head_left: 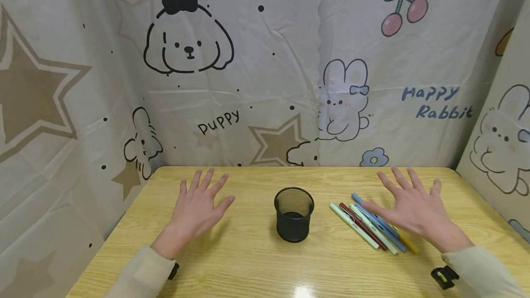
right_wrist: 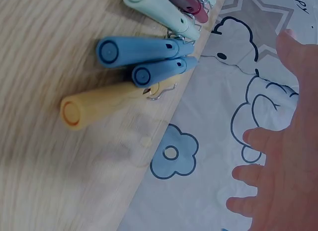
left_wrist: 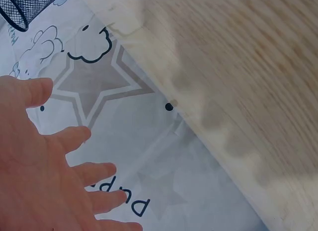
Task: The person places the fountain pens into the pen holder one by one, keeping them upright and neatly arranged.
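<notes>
Fingers spread, my left hand [head_left: 196, 208] hovers over the left part of the table and holds nothing. My right hand [head_left: 416, 206] is likewise spread, above and beside a loose bundle of pens on the right. In that bundle lie a dark red pen [head_left: 363, 226], pale green pens [head_left: 354, 226], blue pens [head_left: 391, 231] and a yellow pen [head_left: 409, 243], partly hidden. In the right wrist view the yellow pen [right_wrist: 99, 104] lies nearest, beside the blue pens [right_wrist: 136, 51]. Between the hands a black mesh pen holder [head_left: 293, 229] stands upright, with nothing seen inside.
The light wood table [head_left: 248, 266] ends at a back edge against a printed cloth curtain [head_left: 265, 59] with cartoon animals and stars. Cloth also hangs along the left and right sides. Black straps [head_left: 445, 277] show at the wrists.
</notes>
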The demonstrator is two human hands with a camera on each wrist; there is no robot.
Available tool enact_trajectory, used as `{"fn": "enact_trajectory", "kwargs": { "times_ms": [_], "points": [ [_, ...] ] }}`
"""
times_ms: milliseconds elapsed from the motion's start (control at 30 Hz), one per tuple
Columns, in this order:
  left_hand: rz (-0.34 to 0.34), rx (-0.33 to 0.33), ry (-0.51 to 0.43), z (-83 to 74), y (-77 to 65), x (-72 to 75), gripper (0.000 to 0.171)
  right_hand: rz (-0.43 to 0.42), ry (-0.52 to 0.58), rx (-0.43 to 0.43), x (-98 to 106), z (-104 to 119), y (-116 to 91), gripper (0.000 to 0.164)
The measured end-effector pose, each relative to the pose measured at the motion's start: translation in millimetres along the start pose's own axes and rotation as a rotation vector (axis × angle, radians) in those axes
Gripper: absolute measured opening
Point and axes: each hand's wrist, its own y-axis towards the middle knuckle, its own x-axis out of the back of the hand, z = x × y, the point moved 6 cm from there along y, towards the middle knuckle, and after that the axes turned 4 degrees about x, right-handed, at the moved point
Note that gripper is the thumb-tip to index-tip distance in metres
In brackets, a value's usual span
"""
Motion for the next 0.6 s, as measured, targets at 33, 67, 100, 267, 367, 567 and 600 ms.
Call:
{"fn": "enact_trajectory", "kwargs": {
  "times_ms": [33,67,100,267,367,567,600],
  "points": [
    [0.0,0.0,0.001,-0.2,-0.1,0.3,0.069,0.0,-0.001,0.0,-0.1,-0.9,-0.4,0.107],
    [0.0,-0.001,-0.001,-0.4,-0.3,0.6,0.069,-0.001,-0.003,0.0,0.0,-1.6,-1.0,0.108],
    [0.0,-0.001,-0.002,-0.5,-0.7,0.9,0.069,-0.002,-0.004,-0.001,0.2,-2.0,-1.7,0.108],
    [0.006,0.004,-0.007,-0.3,-3.6,2.8,0.071,-0.022,-0.015,0.01,2.1,-5.9,-6.0,0.108],
    [0.008,0.01,-0.013,1.3,-7.7,3.8,0.071,-0.045,-0.035,0.025,4.5,-6.7,-9.5,0.107],
    [-0.012,-0.005,-0.033,1.0,-13.6,6.6,0.072,-0.063,-0.051,0.035,7.7,-11.6,-18.3,0.107],
    [-0.017,-0.008,-0.032,0.5,-14.2,7.1,0.072,-0.063,-0.054,0.036,7.8,-13.1,-19.8,0.107]
  ]
}}
